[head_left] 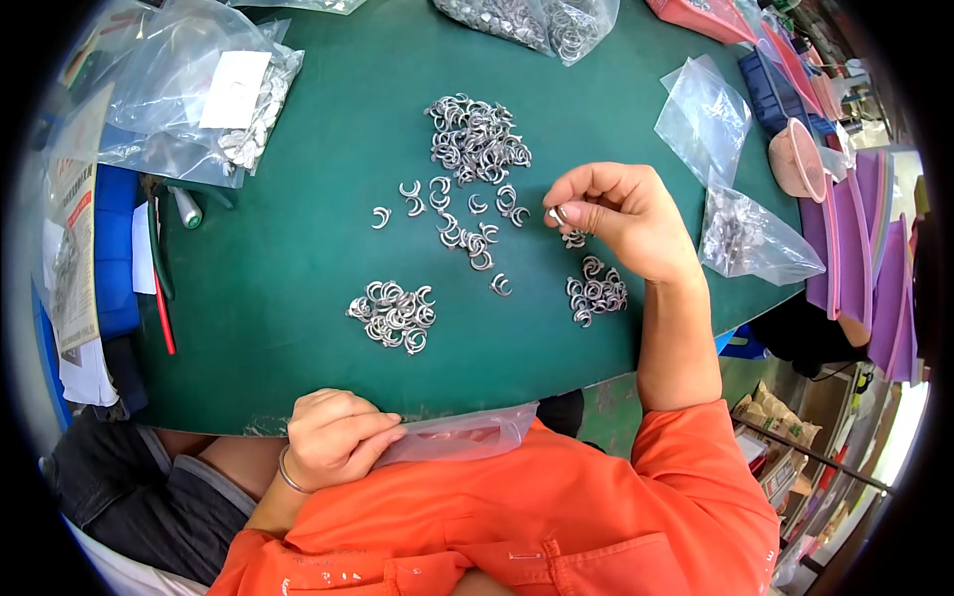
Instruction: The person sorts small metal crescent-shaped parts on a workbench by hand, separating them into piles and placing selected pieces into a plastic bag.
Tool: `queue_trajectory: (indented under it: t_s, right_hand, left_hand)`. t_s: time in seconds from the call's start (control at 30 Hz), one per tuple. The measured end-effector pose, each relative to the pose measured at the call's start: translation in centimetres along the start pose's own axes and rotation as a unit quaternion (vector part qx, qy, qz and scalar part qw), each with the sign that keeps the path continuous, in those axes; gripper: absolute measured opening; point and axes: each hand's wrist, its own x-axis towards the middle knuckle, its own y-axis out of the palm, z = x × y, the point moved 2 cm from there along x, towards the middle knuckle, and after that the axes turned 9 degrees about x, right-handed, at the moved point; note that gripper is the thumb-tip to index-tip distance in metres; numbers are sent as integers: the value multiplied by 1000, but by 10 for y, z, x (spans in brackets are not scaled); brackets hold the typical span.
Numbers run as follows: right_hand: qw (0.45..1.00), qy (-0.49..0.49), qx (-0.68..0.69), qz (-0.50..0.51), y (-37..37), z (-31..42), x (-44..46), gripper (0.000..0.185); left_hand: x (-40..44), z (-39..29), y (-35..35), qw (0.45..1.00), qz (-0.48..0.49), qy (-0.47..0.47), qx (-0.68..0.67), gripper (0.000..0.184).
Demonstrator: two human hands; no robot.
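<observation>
My right hand (pixel 626 214) is raised over the right part of the green table, thumb and fingers pinched on a small metal crescent piece (pixel 556 215). Below that hand lies a small heap of crescent pieces (pixel 597 291). My left hand (pixel 338 439), with a bracelet at the wrist, is closed on the edge of a clear plastic bag (pixel 467 435) at the table's front edge. Further crescent pieces form a large pile (pixel 479 139) at the back and another pile (pixel 394 316) at front left. Several loose crescents (pixel 467 238) are scattered between them.
A filled plastic bag (pixel 209 99) with a white label sits at back left. Another bag of parts (pixel 537 22) is at the far edge. On the right are clear bags (pixel 745 233), a pink cup (pixel 797 159) and a blue basket (pixel 771 87). A red pen (pixel 164 316) lies left.
</observation>
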Motion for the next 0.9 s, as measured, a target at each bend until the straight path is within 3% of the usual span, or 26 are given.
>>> queue_trajectory:
  t_s: [0.13,0.2,0.23,0.3,0.47,0.53,0.63,0.7,0.77,0.9]
  right_hand:
    - [1000,-10,10,-19,1,-1,-1,12]
    - [987,-59,-143,-48,-6,3,-2,12]
    - [987,-60,-142,-49,-9,4,-3,12]
    - [948,-119,-280,-95,-16,7,-5,14]
    - [949,-122,-286,-55,-21,6,-6,14]
    - [924,-175,-339,-13,-18,7,-5,14]
    - [946,-167,-279,-13,-4,3,-1,15]
    - [908,-238,-344,4,11,0,6,13]
    - [888,-208,-410,-8,22,-5,7,19]
    - [896,-186,-403,-11,19,-9,8,17]
  left_hand:
    - [-1,1,0,1000,2,1,-1,19]
    - [-1,1,0,1000,2,2,-1,19]
    - [-1,1,0,1000,0,2,-3,19]
    - [-1,1,0,1000,1,1,-2,19]
    - [-1,0,-1,1000,8,-2,5,19]
    - [-1,0,-1,1000,10,-7,4,18]
    - [1,0,-1,1000,13,-4,0,16]
    - [1,0,-1,1000,10,-5,-2,16]
    - [1,1,-1,1000,8,-4,-9,15]
    - [1,2,-1,1000,6,-5,-14,15]
